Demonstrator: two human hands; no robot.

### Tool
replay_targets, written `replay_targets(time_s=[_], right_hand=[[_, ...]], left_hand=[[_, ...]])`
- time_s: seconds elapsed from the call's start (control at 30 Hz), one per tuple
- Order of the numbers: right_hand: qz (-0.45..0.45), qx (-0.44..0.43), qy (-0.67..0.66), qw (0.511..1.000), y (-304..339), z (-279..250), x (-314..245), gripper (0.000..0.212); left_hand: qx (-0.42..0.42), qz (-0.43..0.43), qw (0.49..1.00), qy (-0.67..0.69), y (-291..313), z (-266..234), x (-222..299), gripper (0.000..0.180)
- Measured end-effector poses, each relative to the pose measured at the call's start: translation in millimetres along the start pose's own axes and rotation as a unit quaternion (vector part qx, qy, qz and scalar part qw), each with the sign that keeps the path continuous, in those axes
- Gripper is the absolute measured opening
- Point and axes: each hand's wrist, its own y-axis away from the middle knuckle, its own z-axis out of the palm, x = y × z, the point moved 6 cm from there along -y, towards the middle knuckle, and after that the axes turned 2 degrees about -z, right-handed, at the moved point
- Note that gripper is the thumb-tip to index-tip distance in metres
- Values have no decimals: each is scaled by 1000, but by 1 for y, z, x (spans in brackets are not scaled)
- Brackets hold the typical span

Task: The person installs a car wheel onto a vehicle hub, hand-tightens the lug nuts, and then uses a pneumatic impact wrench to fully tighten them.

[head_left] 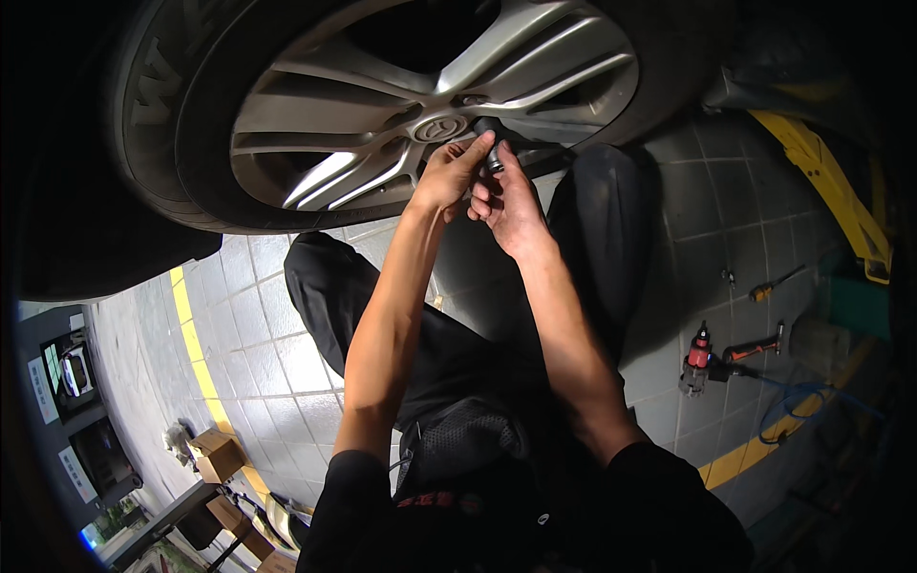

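Observation:
A car wheel with a silver multi-spoke rim [330, 143] and a dark tyre [181, 158] fills the top of the view. My left hand [447, 180] and my right hand [514, 205] meet just below and right of its round centre cap [440, 129]. Fingers and thumbs of both pinch a small socket [495, 164], dark at the wheel end and shiny metal nearer me. Its dark end points into the rim by the hub; whether it sits on a nut is hidden.
On the tiled floor at right lie a yellow-handled screwdriver [761, 291], a red-and-black power tool [699, 355], an orange-handled hammer-like tool [755, 350] and a blue hose [798, 406]. A yellow metal arm [821, 181] stands beyond. Cardboard boxes [216, 456] sit at lower left.

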Motion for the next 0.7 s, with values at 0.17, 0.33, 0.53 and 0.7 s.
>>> replay_targets(time_s=[0.17, 0.33, 0.53, 0.7], right_hand=[[-61, 140, 66, 986, -5, -9, -1, 45], [11, 12, -150, 989, -15, -10, 14, 47], [41, -21, -137, 990, -2, 9, 12, 52], [-48, 102, 0, 994, -11, -3, 1, 48]], left_hand=[[88, 104, 989, -57, -3, 0, 10, 41], [18, 4, 998, -60, -2, 5, 2, 45], [-57, -36, 995, 68, -6, 1, -4, 42], [82, -7, 997, -1, -3, 10, 7, 40]])
